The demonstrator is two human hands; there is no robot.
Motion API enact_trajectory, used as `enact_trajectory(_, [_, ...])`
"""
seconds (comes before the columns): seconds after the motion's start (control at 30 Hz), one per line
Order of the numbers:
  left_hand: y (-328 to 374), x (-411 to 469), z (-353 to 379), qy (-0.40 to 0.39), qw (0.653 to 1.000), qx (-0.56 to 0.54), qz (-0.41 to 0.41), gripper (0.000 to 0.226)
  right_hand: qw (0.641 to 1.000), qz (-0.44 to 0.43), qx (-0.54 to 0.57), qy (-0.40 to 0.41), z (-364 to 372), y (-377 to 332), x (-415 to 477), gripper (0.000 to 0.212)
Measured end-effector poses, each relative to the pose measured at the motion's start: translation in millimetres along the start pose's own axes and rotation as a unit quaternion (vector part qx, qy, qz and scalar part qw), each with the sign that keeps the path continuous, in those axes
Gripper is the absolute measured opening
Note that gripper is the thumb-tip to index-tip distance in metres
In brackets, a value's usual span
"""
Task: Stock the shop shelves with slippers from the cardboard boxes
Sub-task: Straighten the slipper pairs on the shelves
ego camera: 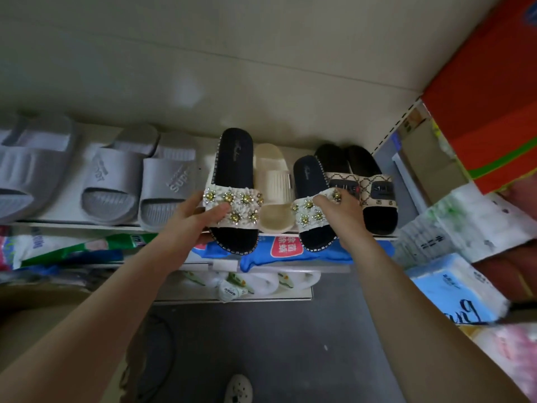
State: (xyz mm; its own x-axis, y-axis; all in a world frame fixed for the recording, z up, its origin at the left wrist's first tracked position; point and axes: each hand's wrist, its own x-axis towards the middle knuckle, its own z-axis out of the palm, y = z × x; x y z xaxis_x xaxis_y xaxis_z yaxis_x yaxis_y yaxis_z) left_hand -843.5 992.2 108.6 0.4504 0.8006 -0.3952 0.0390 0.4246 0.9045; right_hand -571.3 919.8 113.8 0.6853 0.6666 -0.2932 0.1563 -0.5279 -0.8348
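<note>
On the shelf (75,226), the left hand (187,221) curls its fingers (216,211) round the left flowered slipper (232,161); the right hand (344,216) grips the right flowered slipper (307,173), a cream slipper (273,181) between.

On the shelf (87,226) we find three moulded slides (110,178) at the left. Next come a flowered slipper (234,170) in our left hand (189,222), a ribbed slide (274,181), a second flowered slipper (308,175) in our right hand (340,210), and a strapped pair (369,181) rightmost. Packets (290,251) lie on the level below.
</note>
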Motion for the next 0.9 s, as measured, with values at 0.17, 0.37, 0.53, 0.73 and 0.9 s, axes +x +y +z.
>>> enact_trajectory(0.17, [-5.8,-0.7,-6.3,0.010,1.000,-0.009,0.002,0.053,0.998,0.012,0.022,-0.065,29.0,-5.7,2.4,0.019])
enact_trajectory(0.37, [-9.4,3.6,-21.3,0.047,0.999,-0.018,-0.001,0.045,0.993,-0.022,0.014,-0.114,72.9,-18.2,0.4,0.039])
enact_trajectory(0.53, [-6.9,9.4,-15.7,0.043,0.999,-0.005,-0.007,0.040,0.999,-0.002,0.021,-0.027,55.9,-4.2,13.5,0.044])
enact_trajectory(0.73, [-3.0,32.9,20.7,0.056,0.996,0.076,0.008,0.050,0.951,-0.175,-0.247,0.069,42.2,7.7,22.0,0.051])
enact_trajectory(0.9, [-3.4,58.2,57.7,0.078,0.964,0.251,0.022,0.064,0.918,-0.232,-0.316,0.063,27.5,16.8,25.0,0.036])
